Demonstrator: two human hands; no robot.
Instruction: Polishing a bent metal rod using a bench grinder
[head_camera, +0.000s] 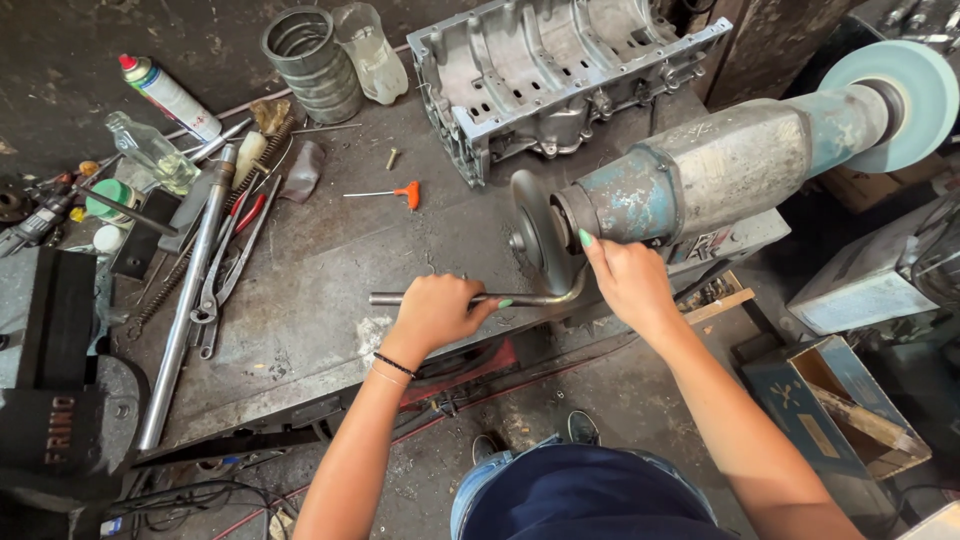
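The bench grinder (700, 175) is worn blue-grey with a pale green wheel (905, 100) at far right. Fingernails on both hands are mint green. A small hex key (395, 193) has an orange handle. The counter (320, 290) is dark, stained grey; the engine casing (560, 70) silver.

Left hand: your left hand (432, 312) grips the bent metal rod (460, 298) mid-length, level over the workbench (320, 300).
Right hand: your right hand (628, 278) closes round the rod's curved end, beside the grinding disc (535, 235).
Grinder: the bench grinder (720, 170) lies across the bench's right edge.
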